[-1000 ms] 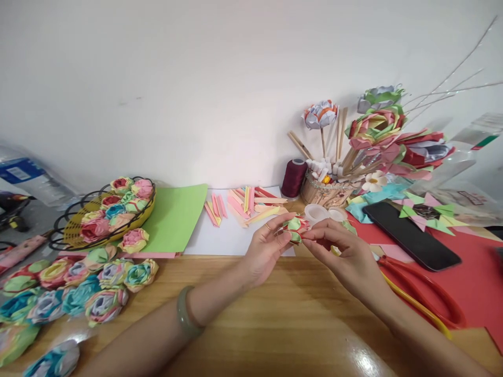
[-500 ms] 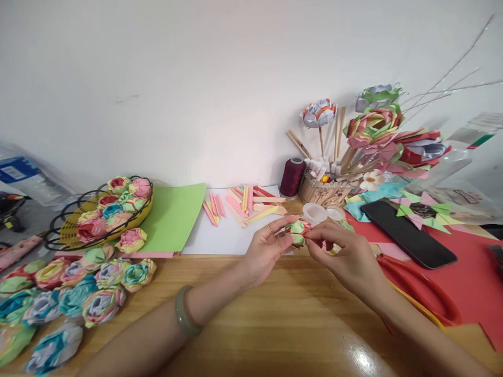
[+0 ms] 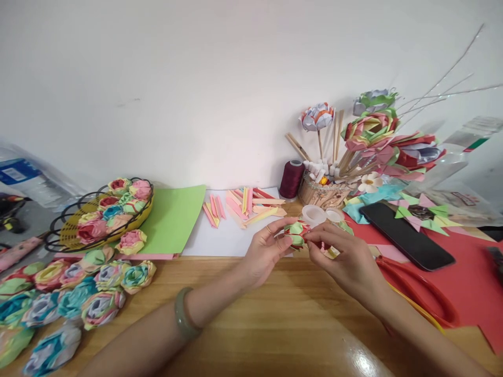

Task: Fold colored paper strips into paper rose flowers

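A small folded-paper flower (image 3: 297, 232) in green and red is held above the table at the centre. My left hand (image 3: 267, 252), with a ring and a green bangle (image 3: 186, 313), closes its thumb and fingers on the flower's left side. My right hand (image 3: 341, 254) pinches the flower's right edge between thumb and forefinger. Its other fingers are curled, and what lies under them is partly hidden. Behind the hands stand small round white containers (image 3: 313, 213). Folded pink and yellow paper strips (image 3: 251, 202) lie on white paper (image 3: 231, 243).
Many paper flowers (image 3: 104, 306) and a yellow basket (image 3: 70, 230) fill the left. Maroon thread (image 3: 291, 179) stands beside a wooden pot (image 3: 326, 193) of flowers and sticks. At right are a black phone (image 3: 406, 235), red-handled scissors (image 3: 420, 288) and red paper (image 3: 467, 272).
The camera view has shifted slightly. Both hands keep their hold on the flower, with hardly any change in the fingers.
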`<state>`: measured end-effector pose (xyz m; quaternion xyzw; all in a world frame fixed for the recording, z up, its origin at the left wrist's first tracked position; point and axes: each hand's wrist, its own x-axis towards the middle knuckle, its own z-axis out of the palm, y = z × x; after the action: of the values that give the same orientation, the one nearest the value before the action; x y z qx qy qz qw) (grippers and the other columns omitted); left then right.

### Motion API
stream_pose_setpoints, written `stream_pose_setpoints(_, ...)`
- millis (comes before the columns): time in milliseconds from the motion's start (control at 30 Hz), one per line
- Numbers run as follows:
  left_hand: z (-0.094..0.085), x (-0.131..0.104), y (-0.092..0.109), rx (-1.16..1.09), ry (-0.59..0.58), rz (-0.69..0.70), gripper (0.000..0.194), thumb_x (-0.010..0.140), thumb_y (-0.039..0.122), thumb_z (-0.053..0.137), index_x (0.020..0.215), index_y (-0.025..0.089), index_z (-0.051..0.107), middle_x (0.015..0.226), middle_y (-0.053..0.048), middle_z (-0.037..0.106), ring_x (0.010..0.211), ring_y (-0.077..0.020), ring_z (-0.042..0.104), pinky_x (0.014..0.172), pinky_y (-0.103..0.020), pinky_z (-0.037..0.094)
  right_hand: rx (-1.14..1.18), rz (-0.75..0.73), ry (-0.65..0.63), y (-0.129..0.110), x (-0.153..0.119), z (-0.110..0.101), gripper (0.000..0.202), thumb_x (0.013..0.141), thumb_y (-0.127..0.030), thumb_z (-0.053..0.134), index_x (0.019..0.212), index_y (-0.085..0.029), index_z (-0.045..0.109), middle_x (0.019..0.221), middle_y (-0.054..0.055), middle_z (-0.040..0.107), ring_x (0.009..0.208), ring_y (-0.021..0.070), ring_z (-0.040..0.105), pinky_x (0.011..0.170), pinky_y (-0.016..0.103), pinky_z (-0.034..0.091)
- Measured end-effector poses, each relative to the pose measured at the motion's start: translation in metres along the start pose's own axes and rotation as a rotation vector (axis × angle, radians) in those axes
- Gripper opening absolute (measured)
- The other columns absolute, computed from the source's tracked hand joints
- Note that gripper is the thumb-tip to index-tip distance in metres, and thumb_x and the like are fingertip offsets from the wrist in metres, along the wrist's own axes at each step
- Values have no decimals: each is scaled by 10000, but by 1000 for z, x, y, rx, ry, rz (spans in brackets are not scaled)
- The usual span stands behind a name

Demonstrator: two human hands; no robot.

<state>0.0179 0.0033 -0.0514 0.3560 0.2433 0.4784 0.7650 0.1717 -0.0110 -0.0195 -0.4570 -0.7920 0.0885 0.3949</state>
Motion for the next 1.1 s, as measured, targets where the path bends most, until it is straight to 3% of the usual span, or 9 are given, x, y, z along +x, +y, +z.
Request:
stream_pose_setpoints(300,2,1,-1,-22,11,39,276,692,195,662,959,254,632,970,6,612,847,-97,561,796,-257,419,-35,66,65,-4,-5,4,130,773,-166,503,762,-188,631,679,33,604,579,126,534,538,252,435)
stream_pose_setpoints(533,1,1,1,-52,12,15,302,713,190,641,1009,243,611,989,-12,576,818,-93,562,748,-238,443,414,369,-144,-3,2,-6,190,804,-309,515,739,-208,662,749,18,628,712,155,571,615,262,441)
stream_pose_setpoints(633,-1,1,2,-49,1,-16,316,714,201,640,1025,246,604,1005,-20,565,810,-96,560,711,-223,447,452,419,-200,0,4,-9,224,792,-351,535,674,-196,647,723,14,616,677,145,558,600,255,437)
stream_pose_setpoints(767,-2,1,2,-47,-16,-30,304,712,206,645,1009,254,609,1012,-12,561,811,-95,563,705,-218,447,341,324,-199,2,4,-6,225,814,-323,508,675,-192,625,683,11,590,655,138,542,593,252,433)
stream_pose_setpoints(1000,0,2,0,-48,-10,-5,307,704,186,650,1003,242,607,1027,-20,583,886,-111,552,743,-229,429,-66,56,67,0,-6,7,130,802,-189,506,737,-188,618,650,23,587,539,112,509,510,233,411)
stream_pose_setpoints(1100,0,2,-1,-47,1,6,297,703,178,651,989,242,609,1025,-16,586,881,-107,551,744,-229,427,-74,24,113,-1,-7,8,112,795,-178,524,767,-188,632,661,25,602,543,110,520,503,226,417)
